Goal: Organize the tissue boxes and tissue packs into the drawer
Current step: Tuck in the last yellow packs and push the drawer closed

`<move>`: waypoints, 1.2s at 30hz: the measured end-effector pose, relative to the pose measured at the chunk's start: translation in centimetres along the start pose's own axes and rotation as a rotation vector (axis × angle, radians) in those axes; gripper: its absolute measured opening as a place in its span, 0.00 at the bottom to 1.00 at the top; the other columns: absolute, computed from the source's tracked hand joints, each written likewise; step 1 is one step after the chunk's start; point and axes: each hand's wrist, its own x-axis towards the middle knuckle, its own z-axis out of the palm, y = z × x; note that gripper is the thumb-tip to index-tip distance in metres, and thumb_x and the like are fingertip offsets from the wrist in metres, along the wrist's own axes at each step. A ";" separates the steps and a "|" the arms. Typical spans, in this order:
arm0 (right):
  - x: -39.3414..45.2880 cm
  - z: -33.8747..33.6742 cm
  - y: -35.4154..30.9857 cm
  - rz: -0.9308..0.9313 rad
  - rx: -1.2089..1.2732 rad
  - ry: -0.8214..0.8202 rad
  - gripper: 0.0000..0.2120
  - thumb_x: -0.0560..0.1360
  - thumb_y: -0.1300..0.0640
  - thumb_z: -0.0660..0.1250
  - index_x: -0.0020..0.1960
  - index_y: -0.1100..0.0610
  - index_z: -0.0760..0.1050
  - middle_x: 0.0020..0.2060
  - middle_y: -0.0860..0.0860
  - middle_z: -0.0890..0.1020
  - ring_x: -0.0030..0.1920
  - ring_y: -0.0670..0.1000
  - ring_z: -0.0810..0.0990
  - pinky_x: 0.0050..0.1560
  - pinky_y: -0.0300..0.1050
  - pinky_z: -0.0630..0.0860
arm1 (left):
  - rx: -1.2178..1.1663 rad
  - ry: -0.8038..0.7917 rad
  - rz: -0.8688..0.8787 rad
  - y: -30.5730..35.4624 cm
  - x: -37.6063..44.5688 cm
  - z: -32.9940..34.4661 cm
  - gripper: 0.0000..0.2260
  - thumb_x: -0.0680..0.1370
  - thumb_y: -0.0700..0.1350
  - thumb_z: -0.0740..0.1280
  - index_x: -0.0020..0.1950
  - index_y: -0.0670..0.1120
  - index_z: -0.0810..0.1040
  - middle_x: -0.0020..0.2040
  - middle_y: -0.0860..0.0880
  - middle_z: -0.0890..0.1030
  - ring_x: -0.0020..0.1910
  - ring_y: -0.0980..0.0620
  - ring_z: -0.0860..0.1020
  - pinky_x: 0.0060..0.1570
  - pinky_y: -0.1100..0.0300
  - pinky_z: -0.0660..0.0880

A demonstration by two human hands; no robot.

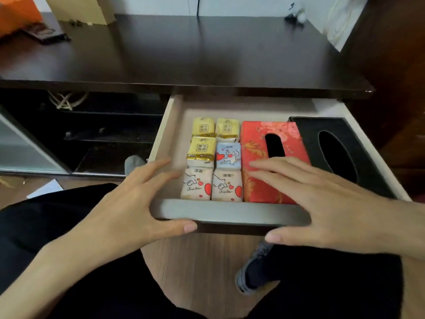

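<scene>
The drawer [230,214] stands pulled out from under the dark desk. Inside, several small tissue packs lie in two columns: yellow packs [202,127] at the back, a blue pack [228,155] in the middle, two pink heart packs [196,186] at the front. To their right lie a red tissue box [259,139] and a black tissue box [333,143]. My left hand [133,199] hovers at the drawer's front left corner, fingers spread, thumb by the front panel. My right hand [322,203] is spread over the red box's near end, thumb under the front edge.
The dark desk top [195,54] overhangs the drawer's back. An orange box [16,12] and a cardboard box [78,8] sit at its far left. Open shelves with cables are on the left. My legs and shoes are below on a wooden floor.
</scene>
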 end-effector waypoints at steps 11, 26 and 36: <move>-0.6 1.3 2.5 0.007 -0.317 0.314 0.43 0.72 0.27 0.67 0.70 0.62 0.78 0.67 0.57 0.81 0.67 0.57 0.77 0.71 0.58 0.71 | -0.015 0.189 0.008 0.1 1.6 1.0 0.40 0.56 0.79 0.64 0.66 0.66 0.72 0.67 0.73 0.67 0.65 0.65 0.69 0.56 0.49 0.76; 4.5 6.2 9.5 0.349 -0.066 0.719 0.24 0.76 0.46 0.70 0.67 0.58 0.78 0.69 0.53 0.78 0.69 0.56 0.76 0.78 0.62 0.62 | -0.139 0.651 -0.048 -0.7 10.3 5.0 0.24 0.73 0.48 0.74 0.68 0.48 0.75 0.71 0.51 0.69 0.73 0.52 0.63 0.69 0.56 0.61; 2.5 12.7 8.5 0.948 0.637 0.900 0.53 0.71 0.37 0.70 0.85 0.54 0.46 0.85 0.47 0.44 0.84 0.51 0.44 0.78 0.51 0.53 | -0.529 0.626 -0.323 2.6 10.1 11.7 0.40 0.77 0.39 0.69 0.82 0.48 0.48 0.80 0.59 0.38 0.77 0.64 0.40 0.75 0.58 0.47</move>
